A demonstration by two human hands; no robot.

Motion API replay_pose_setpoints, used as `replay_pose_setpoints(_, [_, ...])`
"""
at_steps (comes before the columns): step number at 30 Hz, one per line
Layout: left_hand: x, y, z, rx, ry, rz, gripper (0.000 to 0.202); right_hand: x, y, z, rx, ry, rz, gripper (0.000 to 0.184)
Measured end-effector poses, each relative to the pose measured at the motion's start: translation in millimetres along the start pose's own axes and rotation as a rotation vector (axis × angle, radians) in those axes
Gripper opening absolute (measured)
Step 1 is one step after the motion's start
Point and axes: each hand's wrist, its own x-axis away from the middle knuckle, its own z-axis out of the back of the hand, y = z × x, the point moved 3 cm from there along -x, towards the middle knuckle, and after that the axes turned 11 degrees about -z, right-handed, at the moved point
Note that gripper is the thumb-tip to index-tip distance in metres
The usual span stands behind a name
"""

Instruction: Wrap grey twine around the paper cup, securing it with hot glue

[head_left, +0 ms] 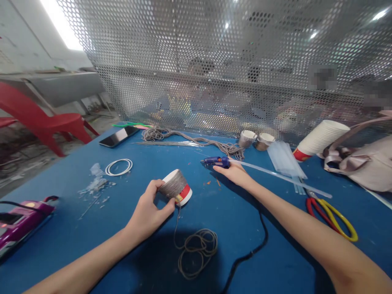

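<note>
My left hand [155, 207] is closed around a paper cup [175, 183] tilted on its side above the blue table. Grey cord covers much of the cup, and a red and white band shows near its base. From the cup a loose tail of grey cord [198, 249] runs down into a coil on the table. To the right, my right hand [235, 171] grips a blue glue gun [217, 162], its nozzle pointing left. A long clear glue stick [281, 177] sticks out of the gun's back end. The handle is mostly hidden by my fingers.
Red and yellow scissors [332, 216], clear glue sticks [284, 159] and stacked paper cups [321, 139] lie right. Two wrapped cups [247, 139] and a grey cord bundle [192, 139] sit by the perforated metal screen [190, 73]. Left are a phone [119, 136], white rings [119, 167] and a purple device [24, 222].
</note>
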Motion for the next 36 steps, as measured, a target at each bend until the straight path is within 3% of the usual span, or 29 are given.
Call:
replay_pose_setpoints(6, [0,0,-0.2,-0.02,0.004,-0.011,0.021,8,10,-2,0.025,-0.008,-0.008,0.031])
replay_pose_setpoints(11, [0,5,-0.6,-0.022,0.015,-0.05,0.02,50,13,33,-0.095,0.266,-0.073,0.026])
replay_pose_setpoints(12, [1,6,-0.8,-0.028,0.017,-0.058,0.021,62,10,36,-0.196,0.249,-0.083,0.025])
replay_pose_setpoints(15, [3,9,-0.8,-0.059,0.036,-0.118,0.022,92,-10,22,-0.593,-0.152,-0.193,0.022])
replay_pose_setpoints(18, [5,14,1.7,-0.09,0.089,-0.284,0.024,111,-41,-13,-0.973,-0.492,-0.389,0.033])
replay_pose_setpoints(20, [6,19,4.5,-0.108,0.134,-0.42,0.028,116,-63,-38,-1.116,-0.647,-0.473,0.04])
replay_pose_setpoints(22, [6,24,7.4,-0.131,0.164,-0.53,0.032,118,-82,-56,-1.254,-0.804,-0.451,0.038])
replay_pose_setpoints(27, [0,34,13.3,-0.193,0.17,-0.633,0.031,122,-94,-65,-1.351,-0.989,-0.469,0.031])
replay_pose_setpoints(30, [-3,36,15.1,-0.235,0.172,-0.602,0.028,122,-85,-56,-1.197,-0.937,-0.531,0.03])
replay_pose_setpoints(32, [-4,36,14.2,-0.256,0.155,-0.567,0.026,118,-79,-46,-1.014,-0.8,-0.455,0.022])
replay_pose_setpoints(36, [-2,31,9.1,-0.259,0.088,-0.459,0.022,108,-80,-27,-0.58,-0.385,0.06,0.008])
